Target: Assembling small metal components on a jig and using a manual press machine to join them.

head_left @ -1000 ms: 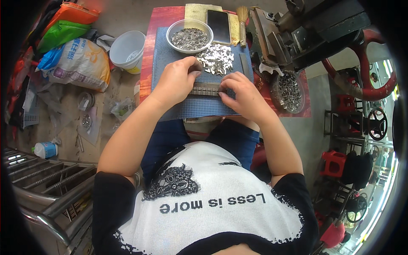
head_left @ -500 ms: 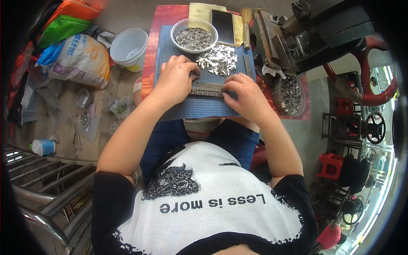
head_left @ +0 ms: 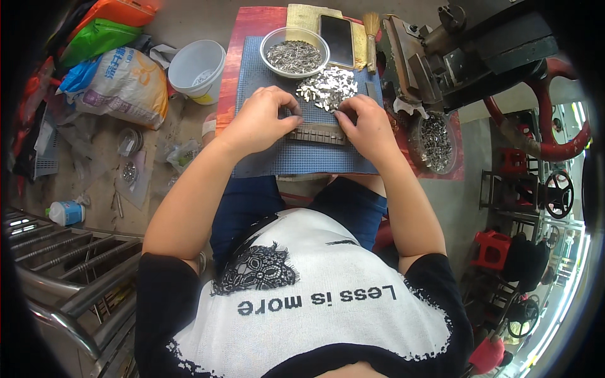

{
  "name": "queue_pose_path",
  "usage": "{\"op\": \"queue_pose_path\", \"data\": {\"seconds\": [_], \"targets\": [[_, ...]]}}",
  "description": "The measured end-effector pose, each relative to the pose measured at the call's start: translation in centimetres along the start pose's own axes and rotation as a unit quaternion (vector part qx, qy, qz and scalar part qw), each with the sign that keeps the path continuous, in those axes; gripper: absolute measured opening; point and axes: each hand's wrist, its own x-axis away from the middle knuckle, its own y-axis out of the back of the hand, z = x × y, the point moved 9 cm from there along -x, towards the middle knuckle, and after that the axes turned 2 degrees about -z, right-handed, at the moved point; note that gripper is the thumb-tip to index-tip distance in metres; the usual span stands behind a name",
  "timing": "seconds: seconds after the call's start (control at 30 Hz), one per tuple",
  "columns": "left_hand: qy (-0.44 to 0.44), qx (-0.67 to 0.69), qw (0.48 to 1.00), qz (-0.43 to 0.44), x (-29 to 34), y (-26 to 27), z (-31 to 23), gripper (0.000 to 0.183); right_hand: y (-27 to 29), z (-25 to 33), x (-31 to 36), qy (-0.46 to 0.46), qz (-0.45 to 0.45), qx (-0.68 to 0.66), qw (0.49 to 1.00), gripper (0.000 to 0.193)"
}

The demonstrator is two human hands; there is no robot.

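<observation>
Slotted metal bar (head_left: pixel 318 135) is lying on the blue mat (head_left: pixel 302 164) — left hand (head_left: pixel 268 118) loosely curled at its left end. Right hand (head_left: pixel 367 123) is bunched narrow near the shiny pieces (head_left: pixel 326 88) (can't tell if either's gripping anything).

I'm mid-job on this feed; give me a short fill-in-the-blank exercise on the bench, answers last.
The left hand is at the ____ end of the notched metal bar. The textured mat beneath the bar is ____ in colour. The brush lies to the ____ of the phone.

Missing words: left; blue; right.
</observation>
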Motion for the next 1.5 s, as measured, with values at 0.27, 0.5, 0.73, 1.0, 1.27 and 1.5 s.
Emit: {"op": "queue_pose_path", "data": {"seconds": [0.27, 0.5, 0.73, 1.0, 1.27, 1.5], "targets": [[-0.06, -0.071, 0.996, -0.011, 0.6, -0.1, -1.4, 0.017, 0.4, -0.5, -0.2, -0.019, 0.021, -0.072, 0.997, 0.014], [0.068, 0.018, 0.995, 0.07, 0.2, -0.7, 0.5, 0.02, -0.3, -0.2, -0.2, -0.014, 0.048, -0.021, 0.999, 0.014], [-0.036, -0.036, 0.996, -0.067, -2.4, -1.3, -2.6, 0.016, -0.3, 0.1, 0.1, 0.036, 0.04, -0.021, 0.998, 0.016], [-0.043, -0.154, 0.982, -0.099, -2.8, -2.5, -2.8, 0.017, 0.1, 4.4, 1.6, 0.153, 0.086, -0.059, 0.983, 0.018], [-0.059, -0.03, 0.99, -0.124, -0.3, -0.1, -2.9, 0.013, -0.2, 4.4, 2.1, 0.134, 0.075, -0.038, 0.987, 0.013], [0.022, 0.094, 0.994, -0.057, 0.9, 0.4, -1.4, 0.012, 0.0, 2.4, 0.2, 0.035, 0.059, -0.085, 0.994, 0.012]]}}
